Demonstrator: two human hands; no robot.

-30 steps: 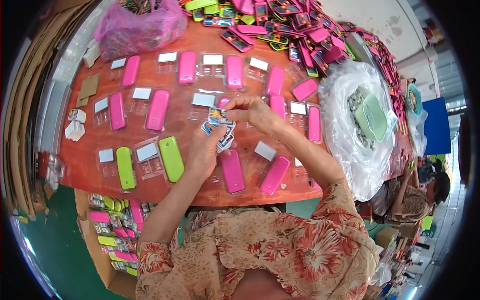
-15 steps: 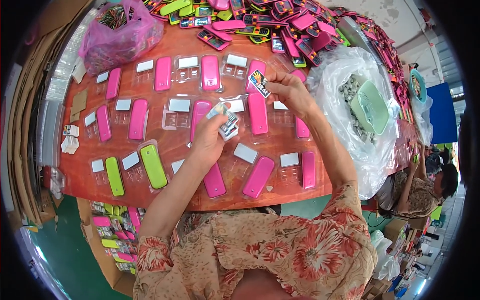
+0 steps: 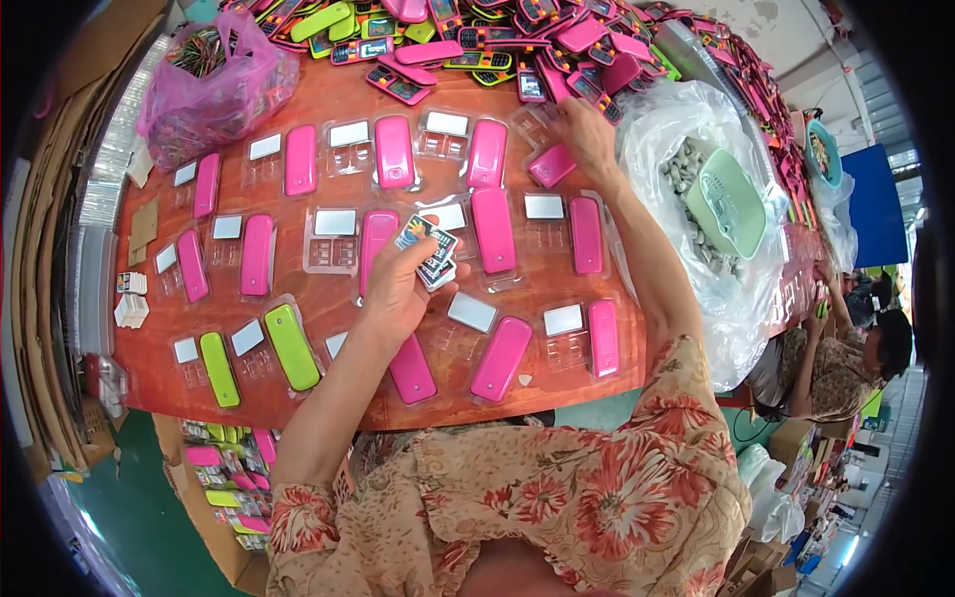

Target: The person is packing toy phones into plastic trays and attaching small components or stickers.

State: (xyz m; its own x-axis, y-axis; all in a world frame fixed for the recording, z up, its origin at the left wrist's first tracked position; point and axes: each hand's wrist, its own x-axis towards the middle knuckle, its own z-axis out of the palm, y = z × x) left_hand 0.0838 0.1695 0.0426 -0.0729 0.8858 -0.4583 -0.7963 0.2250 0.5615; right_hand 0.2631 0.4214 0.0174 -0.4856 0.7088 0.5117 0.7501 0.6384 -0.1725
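Note:
My left hand (image 3: 400, 289) is closed around a fanned stack of small printed cards (image 3: 430, 249), above the middle row of clear plastic trays. Past the far row's right end, my right hand (image 3: 589, 139) reaches over a clear tray (image 3: 534, 124); its fingertips are blurred and I cannot see whether a card is in them. Just below that hand a pink toy phone (image 3: 552, 165) lies tilted. Other trays hold face-down pink toy phones (image 3: 494, 231), and two near-left ones hold lime green toy phones (image 3: 291, 346). Beside many phones sits a white rectangular card (image 3: 544, 206).
A heap of pink and green toy phones (image 3: 477, 40) covers the far edge. At far left stands a pink plastic bag (image 3: 214, 95); small card stacks (image 3: 131, 298) lie at the left edge. On the right, a clear bag of grey pieces holds a green basket (image 3: 731, 204). Another person (image 3: 846, 363) works further right.
My right hand has moved away from my left, up to the far tray, and the card it held is no longer visible. My left hand has shifted slightly left and down with its cards.

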